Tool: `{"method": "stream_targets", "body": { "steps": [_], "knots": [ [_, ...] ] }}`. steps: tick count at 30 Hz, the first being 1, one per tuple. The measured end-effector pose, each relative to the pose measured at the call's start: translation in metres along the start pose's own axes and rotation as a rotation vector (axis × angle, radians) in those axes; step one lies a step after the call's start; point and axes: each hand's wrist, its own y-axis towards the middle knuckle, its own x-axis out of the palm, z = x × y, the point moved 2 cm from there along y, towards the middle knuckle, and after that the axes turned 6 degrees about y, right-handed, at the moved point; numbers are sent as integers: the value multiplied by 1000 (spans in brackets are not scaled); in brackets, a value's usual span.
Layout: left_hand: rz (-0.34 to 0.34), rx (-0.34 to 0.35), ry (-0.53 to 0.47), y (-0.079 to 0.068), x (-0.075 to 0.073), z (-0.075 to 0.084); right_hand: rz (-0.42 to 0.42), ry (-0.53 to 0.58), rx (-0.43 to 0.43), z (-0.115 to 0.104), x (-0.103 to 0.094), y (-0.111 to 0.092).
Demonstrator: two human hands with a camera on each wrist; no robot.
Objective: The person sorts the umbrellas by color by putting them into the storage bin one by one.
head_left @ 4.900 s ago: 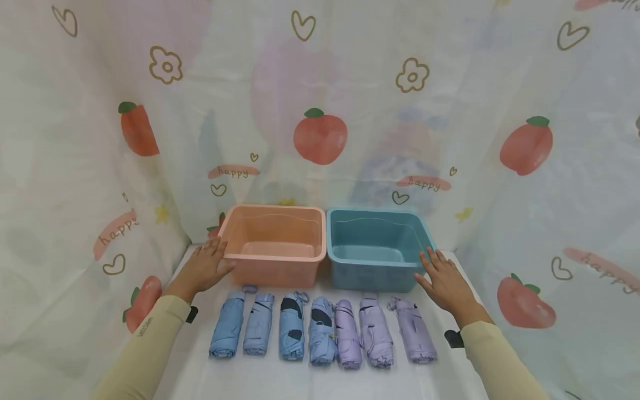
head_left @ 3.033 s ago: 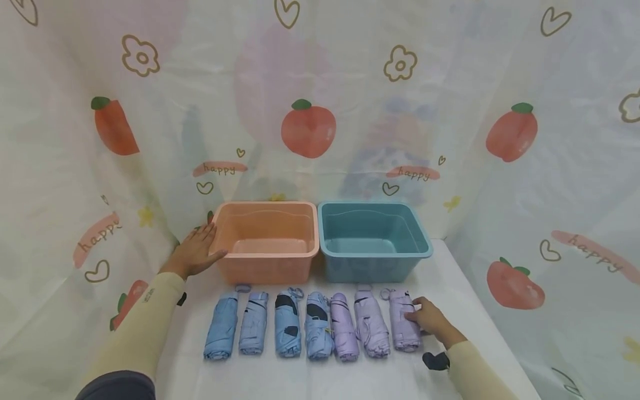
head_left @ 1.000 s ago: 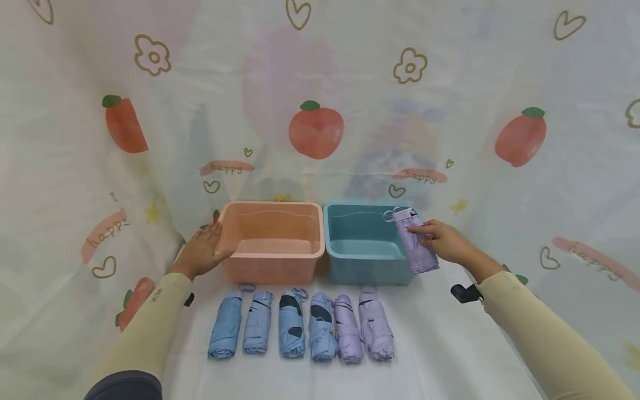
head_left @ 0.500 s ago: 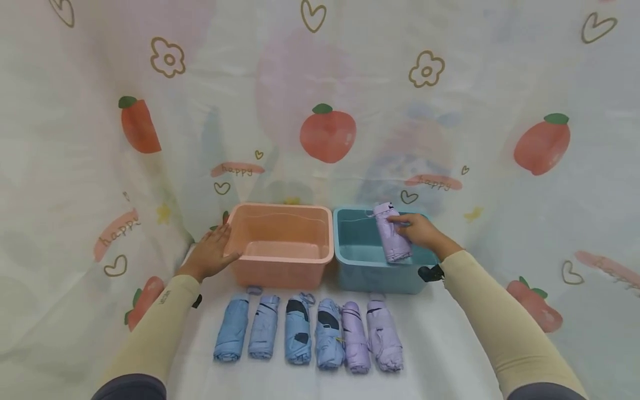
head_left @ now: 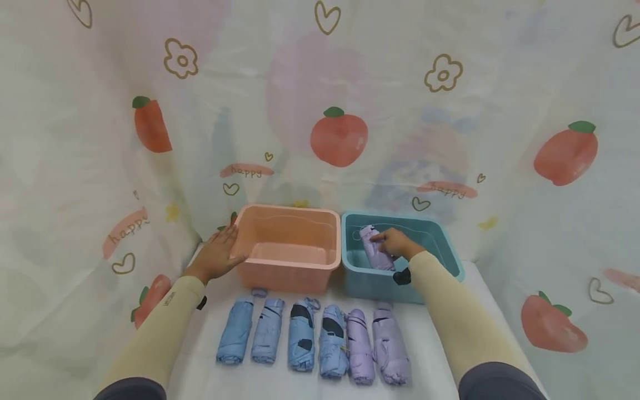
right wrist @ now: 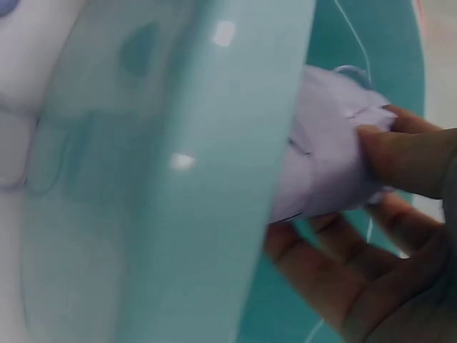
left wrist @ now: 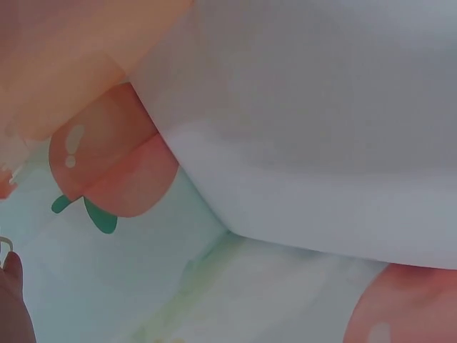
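Observation:
My right hand is inside the blue bin, gripping a lilac folded umbrella. In the right wrist view the thumb and fingers curl round the umbrella, whose lower end is hidden behind the bin's wall. The umbrella leans with its looped end up. At the left side of the orange bin, my left hand rests with straight fingers at the rim, holding nothing. The left wrist view catches only a fingertip at its edge.
In front of the bins lies a row of folded umbrellas: several blue ones on the left and two lilac ones on the right. The bins stand side by side on a white table, against a fruit-printed curtain.
My right hand picked up the rightmost lilac umbrella from the row, lifted it over the blue bin and lowered it inside. The left hand stays by the orange bin.

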Motion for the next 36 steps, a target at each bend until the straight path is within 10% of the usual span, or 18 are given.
{"method": "stream_targets", "body": {
  "steps": [8,21,36],
  "knots": [
    [10,13,4,1,3,-1,-203,28,143,-3,15,24],
    [8,1,-3,4,5,-8,-302,-215,4,14,28,64],
    [26,26,4,6,5,-11,-409,-297,35,26,52,70]
  ]
}}
